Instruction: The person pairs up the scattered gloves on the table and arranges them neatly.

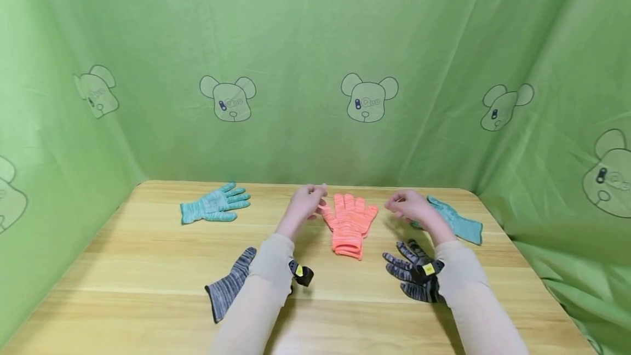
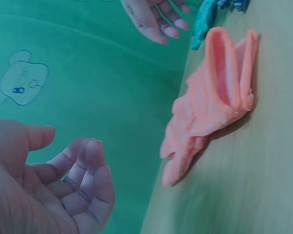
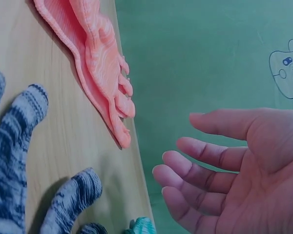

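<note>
A pair of orange knit gloves (image 1: 349, 223) lies stacked at the middle of the table, fingers toward the back and cuffs toward me. My left hand (image 1: 307, 201) hovers by their left side, its fingers loosely bent with nothing between them, as the left wrist view shows. On the other side my right hand (image 1: 406, 205) is held in the air, apart from the gloves, fingers relaxed and parted. The right wrist view shows that palm (image 3: 278, 170) bare. In the left wrist view the orange cuffs (image 2: 229, 73) gape.
A teal glove (image 1: 214, 205) lies at the back left, another teal glove (image 1: 463, 223) behind my right wrist. Grey-black gloves lie nearer: one (image 1: 229, 289) partly under my left forearm, one (image 1: 411, 267) partly under my right. Green curtains (image 1: 305, 141) enclose the wooden table (image 1: 162, 267).
</note>
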Tool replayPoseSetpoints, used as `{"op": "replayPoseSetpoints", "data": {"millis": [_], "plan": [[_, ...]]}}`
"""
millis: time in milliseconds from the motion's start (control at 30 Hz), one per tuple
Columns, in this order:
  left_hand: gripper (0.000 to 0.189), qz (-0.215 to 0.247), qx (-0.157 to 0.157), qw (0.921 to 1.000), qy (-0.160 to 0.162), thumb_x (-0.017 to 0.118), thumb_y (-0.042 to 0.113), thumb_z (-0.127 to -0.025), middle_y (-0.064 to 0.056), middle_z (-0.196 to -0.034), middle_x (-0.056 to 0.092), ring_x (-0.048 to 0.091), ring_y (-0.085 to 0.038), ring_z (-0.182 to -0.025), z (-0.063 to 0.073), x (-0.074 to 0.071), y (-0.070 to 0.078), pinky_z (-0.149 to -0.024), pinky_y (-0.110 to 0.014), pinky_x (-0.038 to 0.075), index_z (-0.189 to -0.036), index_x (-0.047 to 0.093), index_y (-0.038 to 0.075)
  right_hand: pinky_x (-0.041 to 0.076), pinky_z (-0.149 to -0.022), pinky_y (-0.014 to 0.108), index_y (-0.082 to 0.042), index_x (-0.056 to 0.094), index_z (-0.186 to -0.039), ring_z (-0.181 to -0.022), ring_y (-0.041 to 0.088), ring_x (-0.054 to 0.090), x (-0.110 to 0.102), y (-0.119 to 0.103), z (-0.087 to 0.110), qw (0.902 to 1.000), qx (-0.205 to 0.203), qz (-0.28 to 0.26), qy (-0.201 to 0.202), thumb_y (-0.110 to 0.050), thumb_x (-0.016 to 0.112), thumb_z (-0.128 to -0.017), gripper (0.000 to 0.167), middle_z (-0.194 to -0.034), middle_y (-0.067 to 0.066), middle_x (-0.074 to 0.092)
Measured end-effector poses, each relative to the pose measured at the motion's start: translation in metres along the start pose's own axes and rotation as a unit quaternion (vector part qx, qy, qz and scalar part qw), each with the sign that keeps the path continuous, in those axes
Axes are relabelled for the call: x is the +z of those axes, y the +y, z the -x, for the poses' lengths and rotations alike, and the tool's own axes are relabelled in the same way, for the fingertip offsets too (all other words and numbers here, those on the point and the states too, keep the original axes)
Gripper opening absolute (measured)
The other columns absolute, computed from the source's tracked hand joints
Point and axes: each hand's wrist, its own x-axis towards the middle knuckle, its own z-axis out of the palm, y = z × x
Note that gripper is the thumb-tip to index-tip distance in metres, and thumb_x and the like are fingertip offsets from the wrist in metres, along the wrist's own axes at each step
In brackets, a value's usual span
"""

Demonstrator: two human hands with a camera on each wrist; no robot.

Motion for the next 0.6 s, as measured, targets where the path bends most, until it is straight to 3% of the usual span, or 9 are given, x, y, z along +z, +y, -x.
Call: {"op": "replayPoseSetpoints", "data": {"millis": [167, 400, 600], "plan": [[0.045, -0.006, 0.016, 0.9998, -0.004, 0.045, 0.046, -0.101, -0.021, -0.112, 0.067, 0.068, -0.03, -0.09, 0.01, -0.008, 0.005, -0.085, -0.049, 0.055, -0.112, 0.064, 0.007, 0.055, -0.075, 0.037, 0.002, 0.052, -0.125, -0.099, 0.03, 0.061, -0.003, 0.0, 0.009, 0.9999, -0.01, -0.011, -0.002, -0.031, 0.057, -0.098, 0.043, -0.12, 0.022, 0.057], [0.047, -0.016, 0.039, 0.9991, -0.003, 0.043, 0.05, -0.101, -0.014, -0.102, 0.068, 0.066, -0.021, -0.08, 0.02, -0.019, 0.008, -0.075, -0.04, 0.056, -0.11, 0.065, 0.009, 0.055, -0.074, 0.036, 0.006, 0.048, -0.13, -0.099, 0.03, 0.062, -0.005, 0.003, 0.022, 0.9992, -0.032, -0.024, 0.003, -0.032, 0.055, -0.099, 0.05, -0.121, 0.027, 0.057], [0.05, -0.023, 0.049, 0.9985, -0.001, 0.042, 0.05, -0.101, -0.017, -0.108, 0.068, 0.068, -0.03, -0.089, 0.03, -0.032, 0.009, -0.068, -0.031, 0.053, -0.114, 0.064, 0.007, 0.057, -0.077, 0.036, 0.008, 0.045, -0.134, -0.101, 0.034, 0.062, -0.005, 0.009, 0.032, 0.9987, -0.049, -0.008, 0.013, -0.033, 0.053, -0.1, 0.054, -0.12, 0.027, 0.058]]}}
